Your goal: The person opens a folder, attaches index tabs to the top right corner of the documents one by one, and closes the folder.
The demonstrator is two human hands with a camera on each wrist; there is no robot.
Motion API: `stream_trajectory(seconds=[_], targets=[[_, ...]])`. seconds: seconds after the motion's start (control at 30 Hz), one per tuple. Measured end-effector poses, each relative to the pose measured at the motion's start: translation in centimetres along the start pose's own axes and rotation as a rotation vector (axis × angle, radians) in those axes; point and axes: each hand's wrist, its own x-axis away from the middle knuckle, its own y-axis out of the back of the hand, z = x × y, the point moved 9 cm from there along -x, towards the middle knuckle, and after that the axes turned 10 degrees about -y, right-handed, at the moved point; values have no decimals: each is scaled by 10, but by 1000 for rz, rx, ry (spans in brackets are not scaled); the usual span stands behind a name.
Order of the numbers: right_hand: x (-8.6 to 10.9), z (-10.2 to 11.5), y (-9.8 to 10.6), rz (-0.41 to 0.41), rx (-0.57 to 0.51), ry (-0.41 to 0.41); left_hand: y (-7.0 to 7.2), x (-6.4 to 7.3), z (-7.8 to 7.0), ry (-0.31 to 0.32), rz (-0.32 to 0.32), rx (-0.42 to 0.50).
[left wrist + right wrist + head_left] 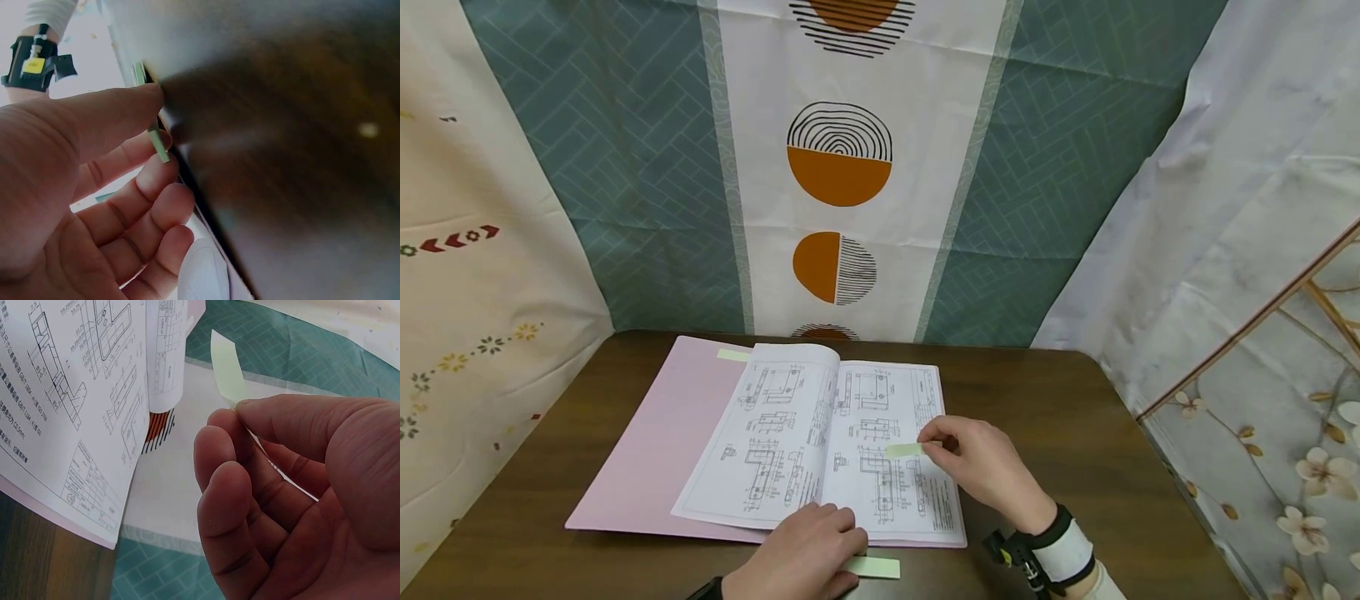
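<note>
An open booklet of technical drawings [891, 371] lies on the table, its left pages curving up at the spine. My right hand [988, 467] is over the right page and pinches a pale green sticky note [226, 365] between thumb and index finger. The strip's free end points left, above the printed drawings. At the booklet's front edge, my left hand [808, 554] holds a pad of green sticky notes [878, 568] between thumb and fingers. Part of that pad is hidden by the fingers in the left wrist view.
The booklet's pink cover [655, 450] is spread out to the left, with another green sticky note [733, 355] near its top. Dark wooden table [1045, 400] surrounds the booklet. Patterned cloth [842, 83] hangs behind and at both sides.
</note>
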Motion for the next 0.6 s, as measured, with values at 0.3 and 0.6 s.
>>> stream_trajectory(seconds=[0.3,0.6], targets=[[-2,-1,0,-3,12,-12,2,-1,-1,-1,-4,-16],[-2,-2,-1,7,-1,-12,6,-8,1,33,21,39]])
